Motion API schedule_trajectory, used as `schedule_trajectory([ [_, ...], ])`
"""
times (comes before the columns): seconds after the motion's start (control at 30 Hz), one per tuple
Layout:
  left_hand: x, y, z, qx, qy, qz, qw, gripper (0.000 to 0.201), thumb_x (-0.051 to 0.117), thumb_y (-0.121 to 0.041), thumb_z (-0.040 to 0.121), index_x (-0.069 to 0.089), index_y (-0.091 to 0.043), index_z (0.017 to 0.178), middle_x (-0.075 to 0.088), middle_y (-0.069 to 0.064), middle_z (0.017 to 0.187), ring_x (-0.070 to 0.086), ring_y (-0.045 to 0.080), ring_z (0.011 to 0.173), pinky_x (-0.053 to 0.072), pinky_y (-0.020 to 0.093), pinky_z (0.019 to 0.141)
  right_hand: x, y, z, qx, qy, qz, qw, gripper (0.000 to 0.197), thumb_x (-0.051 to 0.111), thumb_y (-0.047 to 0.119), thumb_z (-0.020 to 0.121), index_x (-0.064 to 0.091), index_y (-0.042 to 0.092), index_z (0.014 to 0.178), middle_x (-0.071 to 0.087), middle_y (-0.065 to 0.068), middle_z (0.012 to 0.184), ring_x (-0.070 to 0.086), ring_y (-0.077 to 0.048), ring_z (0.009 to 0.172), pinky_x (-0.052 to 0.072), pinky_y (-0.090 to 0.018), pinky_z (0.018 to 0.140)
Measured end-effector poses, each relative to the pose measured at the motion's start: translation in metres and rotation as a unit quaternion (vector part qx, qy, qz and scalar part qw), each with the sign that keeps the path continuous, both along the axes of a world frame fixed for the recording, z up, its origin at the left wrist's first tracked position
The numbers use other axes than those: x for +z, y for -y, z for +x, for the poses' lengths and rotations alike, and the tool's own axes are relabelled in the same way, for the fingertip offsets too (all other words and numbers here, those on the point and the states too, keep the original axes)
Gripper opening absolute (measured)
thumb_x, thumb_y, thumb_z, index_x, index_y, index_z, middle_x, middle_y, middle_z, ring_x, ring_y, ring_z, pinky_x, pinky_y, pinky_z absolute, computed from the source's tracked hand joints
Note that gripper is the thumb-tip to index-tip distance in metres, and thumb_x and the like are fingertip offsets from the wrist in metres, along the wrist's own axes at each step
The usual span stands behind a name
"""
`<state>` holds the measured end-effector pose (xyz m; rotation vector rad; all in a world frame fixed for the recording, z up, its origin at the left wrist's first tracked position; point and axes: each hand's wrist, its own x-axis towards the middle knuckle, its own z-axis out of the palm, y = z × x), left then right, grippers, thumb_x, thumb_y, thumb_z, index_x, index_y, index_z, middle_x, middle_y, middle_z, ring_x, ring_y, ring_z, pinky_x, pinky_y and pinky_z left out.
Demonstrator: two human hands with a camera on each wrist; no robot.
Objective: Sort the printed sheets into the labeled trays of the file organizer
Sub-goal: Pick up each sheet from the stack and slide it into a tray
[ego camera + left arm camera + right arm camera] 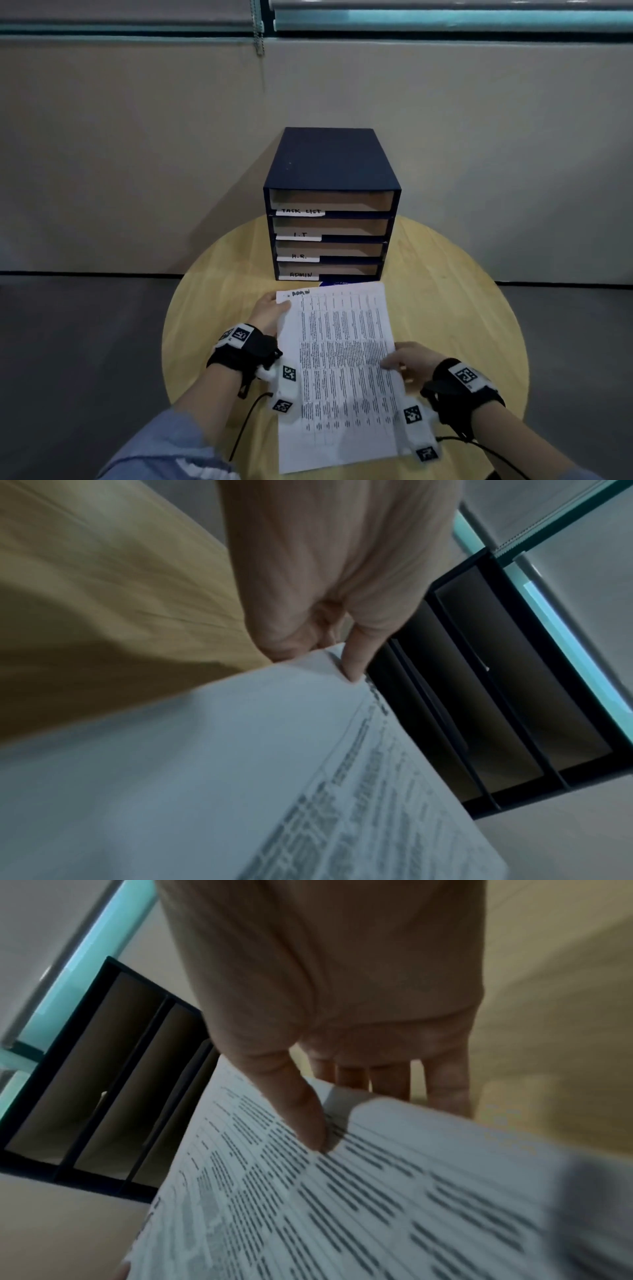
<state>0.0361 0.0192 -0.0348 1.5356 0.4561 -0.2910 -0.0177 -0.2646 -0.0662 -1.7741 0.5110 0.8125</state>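
Note:
A printed sheet with a dense table, headed "ADMIN", is held over the round wooden table in front of the dark blue file organizer. The organizer's trays are labeled TASK LIST, I.T, H.R. and ADMIN from top to bottom. My left hand pinches the sheet's far left corner, thumb on top. My right hand pinches the sheet's right edge, thumb on the print and fingers underneath. More white paper shows below the top sheet at its near edge.
The organizer stands at the table's far edge against a beige wall. A window with roller blinds runs along the top. Grey floor surrounds the table. Cables hang from both wrist cameras.

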Motion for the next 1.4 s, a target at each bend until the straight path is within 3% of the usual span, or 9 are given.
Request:
schedule_trajectory([
  [0.13,-0.001,0.000,0.002,0.008,-0.030,-0.032,0.999,0.027,0.054,-0.011,0.094,0.047,-0.012,0.120,0.065,0.010,0.106,0.062,0.029,0.098,0.053,0.042,0.086,-0.018,0.004,0.019,-0.049,0.053,-0.012,0.997,0.019,0.062,0.003,0.084,0.061,0.001,0.103,0.066,-0.021,0.111,0.064,-0.031,0.098,0.050,-0.051,0.098],
  [0.23,-0.005,-0.004,-0.003,-0.078,-0.074,-0.023,0.994,0.039,0.061,-0.021,0.090,0.049,-0.012,0.126,0.067,0.010,0.106,0.063,0.027,0.099,0.051,0.040,0.089,-0.017,0.001,0.038,-0.053,0.052,-0.012,0.997,0.007,0.060,0.006,0.087,0.062,0.013,0.088,0.062,-0.014,0.108,0.061,-0.028,0.099,0.049,-0.046,0.101],
  [0.3,-0.008,-0.007,-0.005,-0.102,-0.079,-0.016,0.992,0.036,0.057,-0.013,0.093,0.048,-0.009,0.127,0.066,0.011,0.110,0.063,0.024,0.091,0.051,0.032,0.072,-0.014,-0.002,0.052,-0.043,0.047,-0.006,0.998,0.011,0.059,0.007,0.088,0.060,0.017,0.083,0.060,-0.012,0.110,0.060,-0.026,0.100,0.050,-0.043,0.101],
  [0.47,-0.012,-0.017,-0.008,-0.144,-0.077,-0.020,0.986,0.032,0.057,-0.013,0.093,0.055,-0.004,0.123,0.070,0.015,0.114,0.067,0.026,0.096,0.052,0.025,0.057,-0.006,-0.014,0.086,0.002,0.070,-0.018,0.997,0.019,0.055,0.005,0.090,0.057,0.010,0.108,0.057,-0.011,0.111,0.057,-0.024,0.100,0.048,-0.042,0.103],
  [0.63,-0.011,-0.021,-0.004,-0.170,-0.081,0.019,0.982,0.027,0.055,-0.006,0.093,0.059,-0.006,0.119,0.068,0.014,0.117,0.065,0.028,0.107,0.057,0.035,0.080,0.013,-0.025,0.101,-0.042,0.132,-0.030,0.990,0.038,0.051,0.001,0.092,0.052,0.004,0.130,0.060,-0.009,0.109,0.060,-0.019,0.082,0.054,-0.034,0.083],
  [0.83,-0.026,-0.021,0.005,-0.094,-0.004,0.092,0.991,0.034,0.051,-0.001,0.094,0.051,0.005,0.128,0.061,0.021,0.125,0.062,0.034,0.112,0.049,0.045,0.096,0.024,-0.026,0.075,0.046,0.090,-0.075,0.992,0.007,0.058,0.003,0.089,0.056,0.008,0.093,0.062,-0.013,0.099,0.058,-0.025,0.088,0.045,-0.025,0.060],
  [1.03,-0.013,-0.015,-0.011,-0.164,-0.102,-0.037,0.981,0.032,0.058,-0.018,0.094,0.055,-0.010,0.125,0.067,0.016,0.117,0.070,0.035,0.096,0.060,0.040,0.071,0.020,-0.032,0.078,-0.080,0.157,-0.063,0.982,0.024,0.050,-0.004,0.091,0.049,0.011,0.071,0.050,-0.008,0.067,0.053,-0.009,0.040,0.037,-0.016,0.037],
  [1.17,-0.017,-0.015,-0.012,-0.106,-0.082,-0.034,0.990,0.031,0.047,-0.012,0.099,0.047,-0.006,0.129,0.071,0.020,0.099,0.073,0.028,0.067,0.060,0.033,0.055,0.022,-0.035,0.069,-0.021,0.093,-0.054,0.994,0.009,0.058,0.012,0.091,0.049,0.013,0.089,0.058,-0.006,0.079,0.057,-0.018,0.062,0.044,-0.024,0.049],
  [1.4,-0.032,-0.005,-0.003,-0.028,-0.044,0.015,0.999,0.028,0.044,-0.011,0.099,0.051,-0.001,0.125,0.060,0.008,0.076,0.045,0.004,0.032,0.037,0.016,0.033,0.018,-0.040,0.065,-0.086,0.085,-0.024,0.992,0.012,0.040,0.001,0.098,0.046,0.008,0.090,0.052,-0.015,0.063,0.046,-0.015,0.023,0.036,-0.016,0.028],
])
